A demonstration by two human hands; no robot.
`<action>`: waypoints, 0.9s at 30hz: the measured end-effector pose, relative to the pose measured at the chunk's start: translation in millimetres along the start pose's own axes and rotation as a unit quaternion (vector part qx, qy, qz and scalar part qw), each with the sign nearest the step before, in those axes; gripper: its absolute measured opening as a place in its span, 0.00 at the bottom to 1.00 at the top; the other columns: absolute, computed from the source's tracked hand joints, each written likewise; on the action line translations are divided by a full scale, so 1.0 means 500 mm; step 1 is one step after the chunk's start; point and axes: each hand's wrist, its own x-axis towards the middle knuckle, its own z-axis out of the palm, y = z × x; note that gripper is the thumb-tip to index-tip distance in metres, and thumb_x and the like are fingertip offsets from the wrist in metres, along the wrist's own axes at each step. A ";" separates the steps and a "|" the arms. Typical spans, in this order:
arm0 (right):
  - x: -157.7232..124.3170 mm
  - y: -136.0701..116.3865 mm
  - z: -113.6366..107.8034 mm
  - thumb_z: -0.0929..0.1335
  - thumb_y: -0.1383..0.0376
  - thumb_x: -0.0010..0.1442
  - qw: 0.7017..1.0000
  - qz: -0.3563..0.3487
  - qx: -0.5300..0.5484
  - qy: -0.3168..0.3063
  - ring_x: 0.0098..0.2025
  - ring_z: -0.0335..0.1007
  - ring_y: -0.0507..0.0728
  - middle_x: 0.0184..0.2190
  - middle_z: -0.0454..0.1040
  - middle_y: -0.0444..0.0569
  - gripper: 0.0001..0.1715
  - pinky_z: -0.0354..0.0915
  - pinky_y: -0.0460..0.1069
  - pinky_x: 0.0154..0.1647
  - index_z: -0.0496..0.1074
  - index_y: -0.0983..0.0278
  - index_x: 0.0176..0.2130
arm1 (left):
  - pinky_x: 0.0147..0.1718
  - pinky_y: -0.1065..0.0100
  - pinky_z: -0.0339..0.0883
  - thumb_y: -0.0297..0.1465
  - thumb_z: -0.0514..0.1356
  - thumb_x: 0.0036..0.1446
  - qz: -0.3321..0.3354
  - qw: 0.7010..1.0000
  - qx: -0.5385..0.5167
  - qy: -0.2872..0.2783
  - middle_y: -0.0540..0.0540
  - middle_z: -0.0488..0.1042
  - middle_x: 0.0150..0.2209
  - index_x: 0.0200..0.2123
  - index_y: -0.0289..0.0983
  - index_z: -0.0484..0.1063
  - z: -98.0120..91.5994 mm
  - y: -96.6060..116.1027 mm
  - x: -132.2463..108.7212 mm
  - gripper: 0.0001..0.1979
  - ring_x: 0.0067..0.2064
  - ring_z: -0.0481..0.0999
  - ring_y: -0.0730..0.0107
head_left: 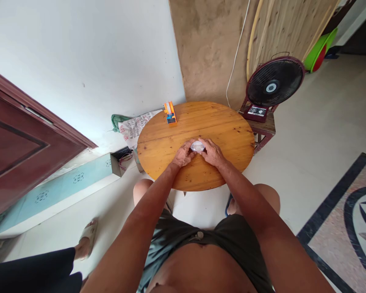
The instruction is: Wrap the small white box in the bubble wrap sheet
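Clear small object [197,146] between both hands [198,152]

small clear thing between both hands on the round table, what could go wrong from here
The small clear object is pinched between the left hand and right hand, whose fingers hide most of it, so a slip might go unnoticed. If it pops free, it could roll across the smooth round table and drop to the floor. The orange and blue tool sits near the far edge, where a nudge could knock it off.
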 end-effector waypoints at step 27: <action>-0.002 -0.009 -0.009 0.67 0.67 0.61 1.000 -0.003 -0.009 0.015 0.60 0.68 0.65 0.59 0.69 0.55 0.31 0.68 0.60 0.62 0.67 0.58 0.63 | 0.61 0.50 0.68 0.39 0.61 0.63 0.003 1.000 -0.021 0.009 0.35 0.71 0.59 0.63 0.37 0.65 -0.001 0.006 -0.001 0.28 0.60 0.73 0.53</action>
